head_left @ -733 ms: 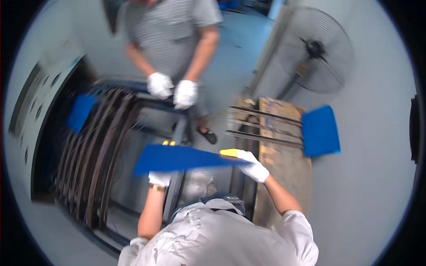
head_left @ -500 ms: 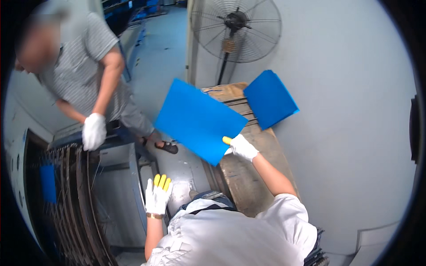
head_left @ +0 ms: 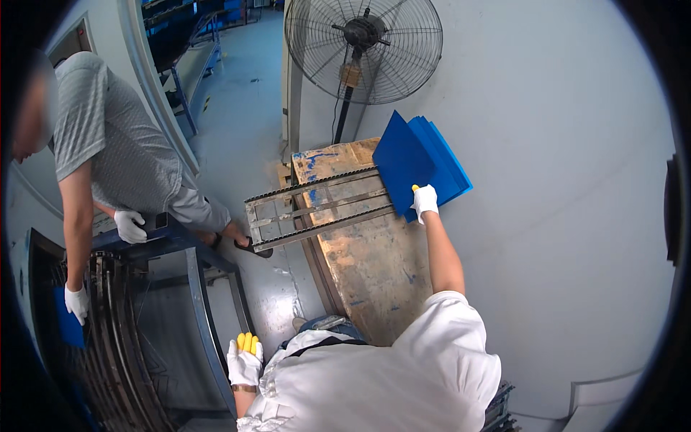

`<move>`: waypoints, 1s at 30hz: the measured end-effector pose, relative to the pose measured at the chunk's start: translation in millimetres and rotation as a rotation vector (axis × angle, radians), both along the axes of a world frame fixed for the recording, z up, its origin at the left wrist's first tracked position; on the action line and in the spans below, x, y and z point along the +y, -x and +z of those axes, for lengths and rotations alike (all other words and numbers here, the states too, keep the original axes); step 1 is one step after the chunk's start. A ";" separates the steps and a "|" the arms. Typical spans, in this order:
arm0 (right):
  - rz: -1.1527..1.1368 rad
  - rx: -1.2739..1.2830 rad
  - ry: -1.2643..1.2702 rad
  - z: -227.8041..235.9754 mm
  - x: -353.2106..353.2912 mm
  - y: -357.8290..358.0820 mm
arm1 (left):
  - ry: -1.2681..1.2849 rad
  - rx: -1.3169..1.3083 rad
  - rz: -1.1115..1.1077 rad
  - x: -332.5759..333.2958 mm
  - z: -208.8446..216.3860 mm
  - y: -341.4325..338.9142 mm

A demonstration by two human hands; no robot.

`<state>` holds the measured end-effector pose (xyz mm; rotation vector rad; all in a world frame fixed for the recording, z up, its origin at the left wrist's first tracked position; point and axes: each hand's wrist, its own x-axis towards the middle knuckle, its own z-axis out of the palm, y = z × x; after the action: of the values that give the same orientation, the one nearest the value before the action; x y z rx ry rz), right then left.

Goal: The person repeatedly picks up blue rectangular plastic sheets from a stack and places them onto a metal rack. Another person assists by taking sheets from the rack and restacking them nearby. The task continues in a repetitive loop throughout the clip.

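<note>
My right hand (head_left: 425, 202), in a white glove with yellow fingertips, grips the lower edge of a thin blue panel (head_left: 400, 162). This panel stands tilted at the front of several blue panels (head_left: 455, 171) at the bench's right side. Beneath them a toothed metal rack (head_left: 317, 230) lies across the worn wooden bench (head_left: 367, 284), its left end jutting past the bench edge. My left hand (head_left: 245, 361), gloved the same way, hangs low at my side with palm up, fingers out and nothing in it.
A co-worker in a grey shirt (head_left: 133, 137) bends at the left, one gloved hand (head_left: 76, 302) on a blue panel (head_left: 68, 327) in a dark slatted rack (head_left: 115, 338). A blue metal frame (head_left: 205, 317) stands beside me. A large fan (head_left: 363, 36) is behind the bench.
My right hand has carried the blue panel right, to the other panels, uncovering the toothed rack. My left hand has dropped lower. The co-worker has leaned down and reached to the panel at the left.
</note>
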<state>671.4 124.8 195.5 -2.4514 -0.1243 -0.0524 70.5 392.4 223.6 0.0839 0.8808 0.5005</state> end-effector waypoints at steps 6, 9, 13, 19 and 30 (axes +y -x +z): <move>-0.077 0.343 -0.190 -41.3 -41.9 -11.8 | 0.078 0.079 -0.002 -4.3 -14.5 6.3; -0.173 0.720 -0.241 8.8 -19.1 18.5 | 0.109 0.084 -0.015 -10.8 -17.4 12.3; -0.073 0.928 -0.100 -10.7 -30.5 35.1 | 0.081 0.074 -0.116 -2.4 -32.0 15.6; 0.346 1.181 -0.408 7.0 61.2 181.9 | -0.123 0.145 -0.106 -9.1 -44.6 15.8; 1.264 0.993 0.101 -74.2 199.8 372.2 | -0.151 0.182 -0.049 2.1 -10.4 76.2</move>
<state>299.2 324.6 121.3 -1.7909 -1.1496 1.6473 -5.7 394.5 213.2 0.2916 1.0150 0.5181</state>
